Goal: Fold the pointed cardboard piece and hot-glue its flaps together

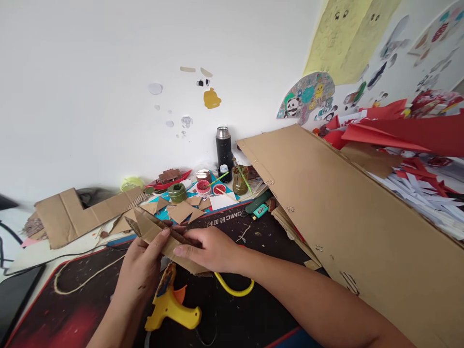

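Between both hands is a folded cardboard piece with pointed ends, tilted above the dark mat. My left hand grips its left part, thumb pressed on the near face. My right hand is closed on the right part, with its fingers over the upper edge and some of them hidden. Just below the cardboard, a yellow hot glue gun with an orange trigger lies on the mat. A curved yellow handle pokes out from under my right forearm; the rest of that tool is hidden.
A large cardboard sheet slants across the right side. Paint jars, cardboard scraps and a black thermos stand along the wall. An L-shaped cardboard piece lies left. A string loops over the mat. Red paper is heaped at right.
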### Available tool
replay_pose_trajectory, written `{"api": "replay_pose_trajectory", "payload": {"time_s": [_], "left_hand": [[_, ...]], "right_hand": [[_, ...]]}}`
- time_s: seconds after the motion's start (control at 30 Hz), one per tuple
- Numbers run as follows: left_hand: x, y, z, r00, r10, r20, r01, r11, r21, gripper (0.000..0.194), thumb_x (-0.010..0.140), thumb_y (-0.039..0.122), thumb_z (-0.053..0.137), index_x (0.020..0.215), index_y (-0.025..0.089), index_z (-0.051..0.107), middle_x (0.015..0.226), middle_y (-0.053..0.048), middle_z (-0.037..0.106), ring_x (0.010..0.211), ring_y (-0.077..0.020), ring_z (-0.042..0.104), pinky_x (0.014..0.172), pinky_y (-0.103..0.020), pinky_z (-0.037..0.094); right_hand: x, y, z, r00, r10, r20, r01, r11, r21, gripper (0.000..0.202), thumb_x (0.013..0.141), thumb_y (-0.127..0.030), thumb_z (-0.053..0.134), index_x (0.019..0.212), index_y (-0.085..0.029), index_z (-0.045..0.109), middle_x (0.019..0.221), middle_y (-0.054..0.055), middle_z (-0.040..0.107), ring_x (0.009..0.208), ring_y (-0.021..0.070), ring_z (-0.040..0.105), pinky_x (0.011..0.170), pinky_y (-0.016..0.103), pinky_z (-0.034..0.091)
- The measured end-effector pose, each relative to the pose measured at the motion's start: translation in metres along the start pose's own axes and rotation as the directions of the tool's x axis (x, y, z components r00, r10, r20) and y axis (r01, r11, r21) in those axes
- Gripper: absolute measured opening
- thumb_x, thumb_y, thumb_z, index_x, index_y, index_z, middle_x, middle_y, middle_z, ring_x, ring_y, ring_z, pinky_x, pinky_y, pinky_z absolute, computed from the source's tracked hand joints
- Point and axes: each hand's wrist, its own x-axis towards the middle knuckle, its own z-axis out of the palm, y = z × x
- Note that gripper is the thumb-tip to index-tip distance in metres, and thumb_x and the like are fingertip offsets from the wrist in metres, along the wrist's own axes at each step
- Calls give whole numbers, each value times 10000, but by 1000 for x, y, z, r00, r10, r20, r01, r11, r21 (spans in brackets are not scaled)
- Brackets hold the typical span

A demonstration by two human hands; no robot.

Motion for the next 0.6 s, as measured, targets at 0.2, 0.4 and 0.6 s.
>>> {"api": "replay_pose_trajectory", "payload": {"time_s": [0.2, 0.4, 0.6], "left_hand": [[0, -2, -3, 1000, 8, -14, -8, 1000, 22, 458, 738, 493, 939, 1033, 166, 815, 993, -120, 867, 1056, -379, 801, 874, -445, 664], [-1, 4, -4, 1000, 10, -4, -10, 999, -35, 544, 730, 551, 947, 1100, 180, 804, 1084, -145, 865, 1129, -399, 786, 944, -478, 654], [-3, 6, -1, 996, -65, 68, 70, 995, -76, 519, 707, 503, 969, 1069, 163, 818, 1069, -167, 862, 1130, -417, 784, 986, -520, 636]], "right_hand": [[1, 6, 3, 999, -7, 54, -3, 983, 185, 474, 1001, -583, 721, 1276, -198, 752, 1121, 84, 790, 948, 231, 742, 735, 288, 571], [1, 12, 5, 990, 59, 127, -96, 946, 311, 567, 958, -629, 759, 1322, -199, 690, 1028, 67, 759, 714, 161, 710, 596, 259, 596], [3, 12, 6, 995, 41, 96, -74, 927, 369, 531, 970, -611, 742, 1294, -193, 701, 1014, 62, 738, 706, 170, 695, 550, 268, 603]]}}
